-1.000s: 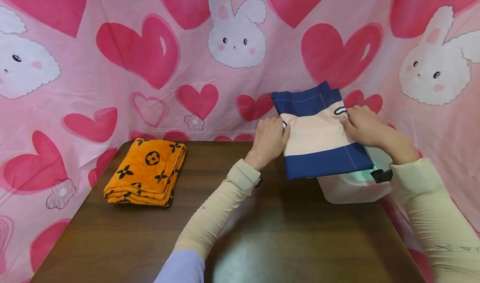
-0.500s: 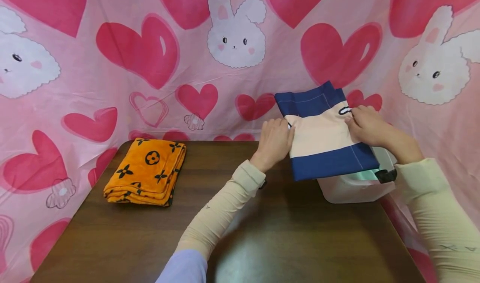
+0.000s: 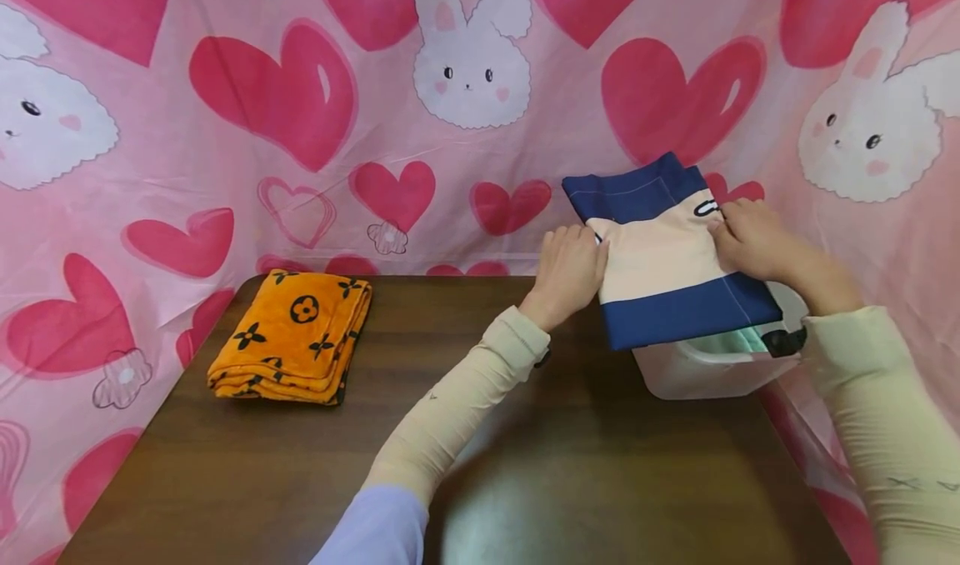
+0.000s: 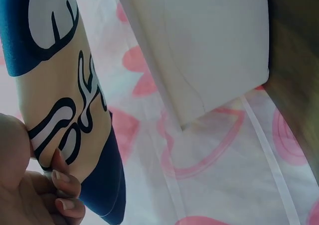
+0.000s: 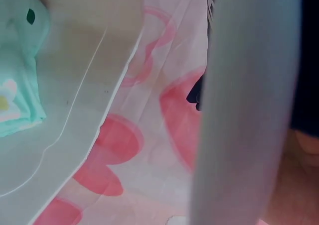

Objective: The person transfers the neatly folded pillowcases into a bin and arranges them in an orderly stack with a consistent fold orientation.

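A folded navy-and-cream cloth [image 3: 660, 265] hangs tilted over a white bin [image 3: 712, 379] in the head view. My left hand [image 3: 567, 272] pinches its left edge, and my right hand [image 3: 765, 244] grips the right edge. Bold black-outlined white lettering shows on the cloth's underside [image 4: 62, 100] in the left wrist view, where curled fingers [image 4: 67, 185] hold it. Mint-green fabric [image 5: 17, 80] with a flower print lies inside the bin. In the right wrist view, a blurred pale strip covers most of the held cloth, and little of the hand shows.
An orange folded blanket [image 3: 300, 332] with black floral motifs lies at the left of the brown wooden table [image 3: 615, 482]. A black clip-like handle [image 3: 783, 342] sits on the bin's right rim. Pink heart-and-rabbit drapes [image 3: 465, 157] stand behind and beside the table.
Both hands have moved right with the folded cloth, bringing it farther over the bin. The head view has tipped down slightly. The orange blanket stays put.
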`<state>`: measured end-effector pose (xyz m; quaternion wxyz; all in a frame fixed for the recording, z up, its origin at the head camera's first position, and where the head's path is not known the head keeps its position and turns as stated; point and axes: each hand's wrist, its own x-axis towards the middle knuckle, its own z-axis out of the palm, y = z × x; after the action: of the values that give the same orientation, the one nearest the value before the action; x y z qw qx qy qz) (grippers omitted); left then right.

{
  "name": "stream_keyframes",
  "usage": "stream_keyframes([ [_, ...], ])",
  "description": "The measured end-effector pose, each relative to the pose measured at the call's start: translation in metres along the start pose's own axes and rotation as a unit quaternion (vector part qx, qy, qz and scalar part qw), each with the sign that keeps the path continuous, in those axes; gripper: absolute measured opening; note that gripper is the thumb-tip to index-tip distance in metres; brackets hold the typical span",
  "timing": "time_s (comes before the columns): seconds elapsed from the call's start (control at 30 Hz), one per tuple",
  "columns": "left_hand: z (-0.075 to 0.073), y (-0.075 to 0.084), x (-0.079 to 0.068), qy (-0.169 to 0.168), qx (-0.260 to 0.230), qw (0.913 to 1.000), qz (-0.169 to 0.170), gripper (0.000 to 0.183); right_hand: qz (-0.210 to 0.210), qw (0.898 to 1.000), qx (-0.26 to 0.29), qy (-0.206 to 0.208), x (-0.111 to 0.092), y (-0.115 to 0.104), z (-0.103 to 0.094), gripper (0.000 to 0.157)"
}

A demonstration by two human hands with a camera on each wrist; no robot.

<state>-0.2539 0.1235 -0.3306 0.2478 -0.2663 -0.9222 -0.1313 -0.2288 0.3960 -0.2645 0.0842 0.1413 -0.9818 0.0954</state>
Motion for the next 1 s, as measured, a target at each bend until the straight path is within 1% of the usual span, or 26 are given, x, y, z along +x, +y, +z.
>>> stream_keyframes([
  [0.13, 0.003, 0.005, 0.003, 0.0, 0.001, 1.0, -0.001, 0.04, 0.008, 1.0, 0.002, -0.004, 0.0, 0.006, -0.002, 0.029],
  [0.3, 0.005, 0.011, 0.008, 0.002, 0.003, 1.0, 0.001, 0.04, -0.002, 1.0, -0.014, 0.024, 0.001, 0.013, -0.002, 0.028],
  [0.4, 0.007, 0.014, 0.012, 0.002, 0.005, 1.0, 0.003, 0.04, -0.005, 0.999, -0.011, 0.032, 0.001, 0.018, -0.003, 0.027],
  [0.53, 0.01, 0.017, 0.017, -0.003, 0.003, 1.0, 0.005, 0.039, -0.005, 0.999, -0.007, 0.035, 0.0, 0.023, -0.006, 0.026],
  [0.7, 0.013, 0.02, 0.021, -0.018, -0.005, 0.9998, 0.003, 0.039, -0.012, 0.999, -0.013, 0.042, 0.0, 0.027, -0.007, 0.026],
  [0.87, 0.014, 0.023, 0.025, -0.023, -0.007, 0.9997, 0.007, 0.041, -0.005, 0.999, -0.011, 0.036, -0.001, 0.03, -0.008, 0.028],
  [1.0, 0.015, 0.025, 0.027, -0.025, -0.006, 0.9996, 0.007, 0.04, 0.011, 1.0, -0.014, 0.011, -0.001, 0.034, -0.01, 0.031],
])
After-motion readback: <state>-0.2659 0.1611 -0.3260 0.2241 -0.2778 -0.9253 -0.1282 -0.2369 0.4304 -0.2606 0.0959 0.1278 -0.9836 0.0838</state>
